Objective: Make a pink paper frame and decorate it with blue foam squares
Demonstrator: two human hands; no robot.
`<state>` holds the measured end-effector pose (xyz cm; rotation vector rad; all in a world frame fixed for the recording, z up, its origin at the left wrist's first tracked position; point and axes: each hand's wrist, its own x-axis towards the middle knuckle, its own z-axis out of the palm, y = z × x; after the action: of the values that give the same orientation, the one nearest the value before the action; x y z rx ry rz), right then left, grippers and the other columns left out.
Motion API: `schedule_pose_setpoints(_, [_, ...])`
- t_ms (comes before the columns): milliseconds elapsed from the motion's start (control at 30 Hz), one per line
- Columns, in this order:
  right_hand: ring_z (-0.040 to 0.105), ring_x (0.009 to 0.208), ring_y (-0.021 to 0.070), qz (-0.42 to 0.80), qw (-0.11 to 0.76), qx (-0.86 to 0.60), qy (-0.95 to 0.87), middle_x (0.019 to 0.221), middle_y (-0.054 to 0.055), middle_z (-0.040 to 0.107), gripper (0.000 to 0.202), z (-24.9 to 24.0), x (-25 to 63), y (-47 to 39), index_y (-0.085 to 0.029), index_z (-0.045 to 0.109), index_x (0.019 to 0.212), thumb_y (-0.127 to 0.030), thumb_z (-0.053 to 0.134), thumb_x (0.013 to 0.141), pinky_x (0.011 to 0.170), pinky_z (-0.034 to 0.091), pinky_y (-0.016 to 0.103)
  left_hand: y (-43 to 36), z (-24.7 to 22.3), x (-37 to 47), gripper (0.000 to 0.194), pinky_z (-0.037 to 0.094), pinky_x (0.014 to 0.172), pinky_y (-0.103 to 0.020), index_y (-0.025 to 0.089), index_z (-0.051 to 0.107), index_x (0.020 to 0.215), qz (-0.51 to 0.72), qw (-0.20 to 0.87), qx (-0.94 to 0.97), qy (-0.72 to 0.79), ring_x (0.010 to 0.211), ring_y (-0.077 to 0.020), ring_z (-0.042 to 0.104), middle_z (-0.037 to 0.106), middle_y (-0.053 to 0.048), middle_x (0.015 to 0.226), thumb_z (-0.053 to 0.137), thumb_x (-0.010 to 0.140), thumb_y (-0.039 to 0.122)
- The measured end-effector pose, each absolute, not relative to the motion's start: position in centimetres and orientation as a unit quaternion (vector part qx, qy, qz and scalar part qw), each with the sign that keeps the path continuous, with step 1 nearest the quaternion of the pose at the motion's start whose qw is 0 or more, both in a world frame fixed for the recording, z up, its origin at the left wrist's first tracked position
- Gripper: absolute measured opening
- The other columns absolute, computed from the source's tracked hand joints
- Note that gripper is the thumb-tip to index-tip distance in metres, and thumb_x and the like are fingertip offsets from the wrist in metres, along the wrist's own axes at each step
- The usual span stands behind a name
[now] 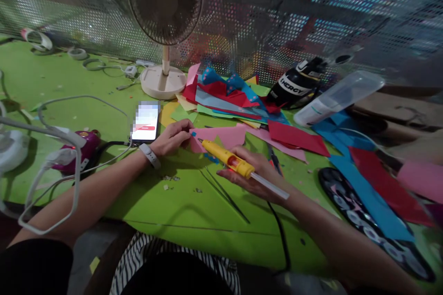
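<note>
My right hand (251, 170) is wrapped round a yellow hot glue gun (226, 154), with a clear glue stick (270, 185) poking out of its back end. The gun's dark nozzle points left, over a pink sheet of paper (221, 136) with a small blue piece near its left end. At that left end, my left hand (175, 137) has its fingers bent and closed on the paper's edge. A pair of thin tweezers (226, 196) lies on the green table (166, 212) in front of the hands.
A smartphone (145, 122) lies left of my left hand, beside white cables and a purple power strip (78, 147). Behind stands a fan (164, 78). Cut coloured papers (228, 97), a black bottle (294, 85) and a clear container (341, 97) are at back right; a black patterned case (363, 221) lies right.
</note>
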<state>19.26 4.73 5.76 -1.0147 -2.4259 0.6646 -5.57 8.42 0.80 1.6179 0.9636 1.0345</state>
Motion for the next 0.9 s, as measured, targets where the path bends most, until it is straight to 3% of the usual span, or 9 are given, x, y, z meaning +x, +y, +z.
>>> schedule_pose_setpoints(900, [0.049,0.053,0.0131,0.269,0.176,-0.394,-0.861,0.065,-0.001,0.055,0.036,5.09,19.62,4.73,-0.022,0.046,0.081,-0.057,0.054,0.085,0.050,0.034,0.025,8.30,0.80,-5.50,0.011,0.040,0.052,-0.024,0.016,0.053,0.085,0.402,0.454,0.685,0.402,0.054,-0.0120,0.053,0.056,0.002,0.061,0.048,0.078,0.023])
